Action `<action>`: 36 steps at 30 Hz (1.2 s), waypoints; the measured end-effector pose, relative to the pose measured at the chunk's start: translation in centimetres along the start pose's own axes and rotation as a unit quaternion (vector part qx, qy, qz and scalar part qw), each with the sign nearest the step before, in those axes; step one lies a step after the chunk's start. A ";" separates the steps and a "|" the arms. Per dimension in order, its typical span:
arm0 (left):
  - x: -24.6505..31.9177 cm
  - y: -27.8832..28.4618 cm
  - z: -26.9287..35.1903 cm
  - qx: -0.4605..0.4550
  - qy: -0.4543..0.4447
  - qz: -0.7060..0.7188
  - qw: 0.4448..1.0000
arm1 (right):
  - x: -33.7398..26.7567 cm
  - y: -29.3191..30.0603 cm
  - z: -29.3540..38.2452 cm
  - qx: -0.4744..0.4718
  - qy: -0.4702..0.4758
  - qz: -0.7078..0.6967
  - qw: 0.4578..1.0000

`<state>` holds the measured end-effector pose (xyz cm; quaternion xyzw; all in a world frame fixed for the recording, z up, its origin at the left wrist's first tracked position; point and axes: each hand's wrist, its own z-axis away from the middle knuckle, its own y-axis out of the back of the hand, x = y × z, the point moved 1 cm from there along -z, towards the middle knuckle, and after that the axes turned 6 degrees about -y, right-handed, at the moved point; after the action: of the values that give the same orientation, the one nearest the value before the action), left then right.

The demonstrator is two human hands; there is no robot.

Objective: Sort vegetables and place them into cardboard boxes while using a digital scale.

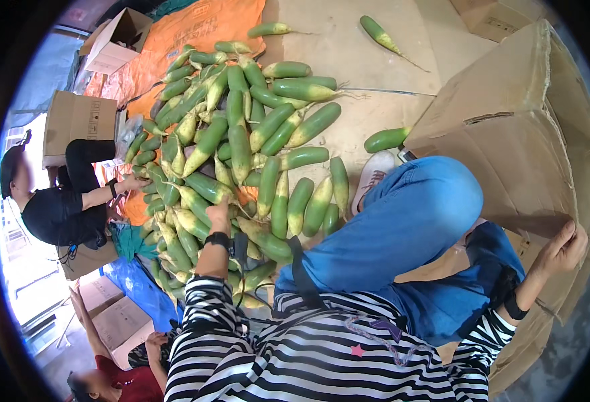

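A big heap of green radishes with pale yellow-green root ends lies before me. Reaching into its near side, my left hand is at the root end of one green radish. My fingers are partly hidden there, so whether they grip it cannot be made out. Off to the right, my right hand has hold of the edge of a large brown cardboard box, thumb over the rim. Most of the box's inside is out of sight.
An orange sheet and flattened cardboard lie under the heap. Loose radishes rest beyond it. Across the pile, a person in black has a hand among the radishes. Another person in red sits lower left, near cartons.
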<state>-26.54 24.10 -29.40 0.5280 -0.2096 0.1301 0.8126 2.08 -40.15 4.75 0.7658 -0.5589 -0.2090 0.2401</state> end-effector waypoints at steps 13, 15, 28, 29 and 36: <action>0.7 -4.0 -6.3 0.012 0.196 0.300 0.934 | 0.0 -0.2 -0.2 -0.012 -0.032 -0.004 0.999; 3.0 -3.0 -4.7 -0.051 0.202 0.348 0.914 | 0.4 0.3 -0.4 -0.015 -0.039 0.011 0.999; 28.1 3.1 21.1 -0.409 -0.255 0.355 0.801 | -1.3 0.2 -1.6 0.045 0.022 -0.004 0.999; 31.7 4.2 23.1 -0.398 -0.333 0.346 0.782 | -1.2 0.5 -1.7 0.047 0.023 -0.003 0.999; 50.6 8.0 39.0 -0.212 -0.764 0.250 0.555 | -0.6 0.1 -1.1 0.083 0.023 -0.039 0.996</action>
<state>6.48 -8.74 15.04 0.1676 -0.8972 -0.1723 0.3704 2.47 -39.44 5.78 0.8085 -0.5387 -0.1537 0.1803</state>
